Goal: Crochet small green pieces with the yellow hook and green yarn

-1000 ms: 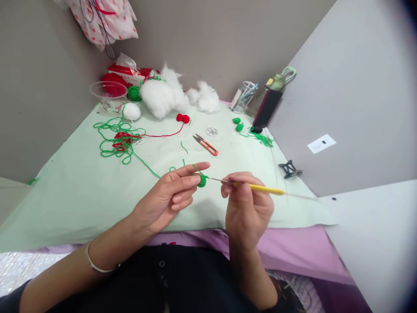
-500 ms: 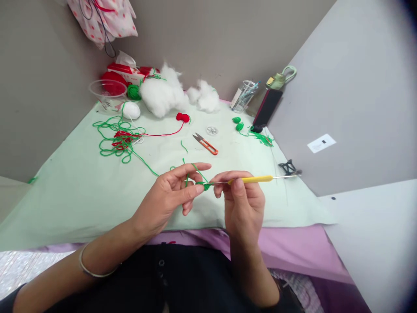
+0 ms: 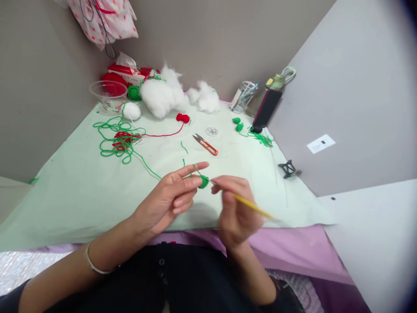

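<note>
Between thumb and fingers, my left hand [image 3: 169, 195] pinches a small green crochet piece [image 3: 203, 181]. Its index finger is stretched out with green yarn [image 3: 148, 167] running over it from the tangle at the left. My right hand [image 3: 239, 211] is closed around a crochet hook [image 3: 252, 205] with a yellow handle, slightly blurred by motion. The hook's metal tip meets the right side of the green piece; whether it is inside a stitch I cannot tell. Beyond my hands lie orange-handled thread snips [image 3: 206, 144].
Tangled green and red yarn [image 3: 122, 139] lies at the left. A red crocheted piece [image 3: 183, 118], white stuffing [image 3: 163, 93], a clear tub [image 3: 108, 95] and a tissue box [image 3: 125, 74] stand behind. At the right are small green pieces [image 3: 239, 127], a phone [image 3: 267, 108] and a black stand [image 3: 289, 169].
My right hand has turned, so the hook's handle end has swung from nearly level to pointing down toward me. The green piece has tilted and shows more of its face.
</note>
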Motion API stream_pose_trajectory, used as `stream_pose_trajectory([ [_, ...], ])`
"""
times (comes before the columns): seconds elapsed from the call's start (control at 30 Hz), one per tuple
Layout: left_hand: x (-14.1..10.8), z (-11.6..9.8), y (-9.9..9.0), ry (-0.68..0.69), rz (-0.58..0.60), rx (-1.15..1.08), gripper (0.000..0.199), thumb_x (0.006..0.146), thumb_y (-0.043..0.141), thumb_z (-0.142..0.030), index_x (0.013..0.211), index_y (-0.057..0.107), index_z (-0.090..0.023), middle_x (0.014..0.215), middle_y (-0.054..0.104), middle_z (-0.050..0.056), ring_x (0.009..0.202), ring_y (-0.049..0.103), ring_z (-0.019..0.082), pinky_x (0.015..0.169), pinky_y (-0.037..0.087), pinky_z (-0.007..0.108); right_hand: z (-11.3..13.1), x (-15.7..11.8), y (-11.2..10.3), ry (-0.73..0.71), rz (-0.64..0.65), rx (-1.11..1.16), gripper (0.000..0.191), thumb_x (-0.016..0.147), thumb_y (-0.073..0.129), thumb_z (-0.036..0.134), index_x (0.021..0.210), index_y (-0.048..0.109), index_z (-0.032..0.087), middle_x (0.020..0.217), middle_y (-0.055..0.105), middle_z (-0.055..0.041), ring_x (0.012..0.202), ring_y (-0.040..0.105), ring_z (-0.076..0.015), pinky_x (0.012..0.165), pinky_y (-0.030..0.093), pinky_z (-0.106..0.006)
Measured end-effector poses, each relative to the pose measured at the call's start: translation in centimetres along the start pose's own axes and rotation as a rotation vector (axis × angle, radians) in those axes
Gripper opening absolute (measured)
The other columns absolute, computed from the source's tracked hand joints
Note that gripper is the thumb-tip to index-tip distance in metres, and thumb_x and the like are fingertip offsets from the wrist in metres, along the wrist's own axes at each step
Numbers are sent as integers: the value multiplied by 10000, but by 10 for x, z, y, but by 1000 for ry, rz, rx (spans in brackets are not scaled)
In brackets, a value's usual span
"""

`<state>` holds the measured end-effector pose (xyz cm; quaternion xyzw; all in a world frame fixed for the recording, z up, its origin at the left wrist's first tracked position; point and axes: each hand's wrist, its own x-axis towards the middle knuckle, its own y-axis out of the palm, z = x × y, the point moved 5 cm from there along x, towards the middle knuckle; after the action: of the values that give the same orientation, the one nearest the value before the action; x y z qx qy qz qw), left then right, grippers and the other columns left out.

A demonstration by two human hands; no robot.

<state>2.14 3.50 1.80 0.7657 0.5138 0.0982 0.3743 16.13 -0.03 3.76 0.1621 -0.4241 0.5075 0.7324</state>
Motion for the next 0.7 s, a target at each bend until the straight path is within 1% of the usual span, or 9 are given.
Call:
stream_pose_trajectory([
  [0.03,1,-2,0,-1,2,-27,355,865,826,-181,1217,786,-159,577,395,-113,407,239,-21,377,289,80,-5,3,-1,113,-23,136,249,1042,532,162,1098,752,265,946,725,-33,756,687,-155,666,591,-332],
  [0.1,2,-6,0,42,2,-24,369,841,838,-155,1205,794,-191,717,542,-70,412,294,-42,378,300,83,-13,7,1,288,-36,364,247,1057,522,199,1042,759,267,901,713,-16,672,634,-126,612,548,-308],
  [0.2,0,-5,3,105,2,58,427,814,866,-172,1226,790,-256,928,633,-33,410,401,-47,365,330,107,-15,9,7,366,10,461,199,1037,589,226,1020,781,276,923,734,-19,687,625,-123,608,526,-298],
  [0.3,-1,-2,4,164,-39,118,443,806,883,-202,1234,783,-258,911,646,-35,413,448,-26,374,369,124,-12,6,9,291,21,326,227,1029,592,189,1073,788,296,941,751,-24,712,649,-137,627,543,-314],
  [0.37,0,-1,4,160,-59,102,464,804,888,-211,1252,771,-243,815,635,-47,408,429,-17,375,360,122,-5,2,8,148,22,144,265,1000,627,148,1124,790,315,992,759,-38,814,695,-166,689,580,-336],
  [0.43,2,1,4,80,-36,41,445,821,876,-225,1252,770,-201,651,548,-77,399,368,-10,372,327,110,2,0,7,-17,19,-24,339,953,680,107,1182,787,332,1076,765,-59,942,719,-200,762,606,-362],
  [0.5,4,1,4,-6,-13,-37,394,832,857,-217,1212,784,-146,567,449,-102,407,291,-11,373,289,96,3,1,3,-53,3,-46,359,952,668,96,1196,782,333,1074,769,-63,947,723,-207,769,611,-372],
  [0.6,6,-5,2,0,-13,-77,323,805,856,-160,1118,804,-105,572,440,-105,418,248,-22,373,264,89,-9,6,-3,217,-55,209,230,1020,589,181,1075,787,286,908,744,-31,733,683,-157,672,582,-334],
  [0.7,5,-7,4,79,-2,22,250,802,869,-185,1039,804,-139,629,550,-76,398,337,-22,372,299,104,-20,7,3,459,-40,435,184,1028,611,296,963,773,237,864,714,-13,625,623,-109,613,544,-284],
])
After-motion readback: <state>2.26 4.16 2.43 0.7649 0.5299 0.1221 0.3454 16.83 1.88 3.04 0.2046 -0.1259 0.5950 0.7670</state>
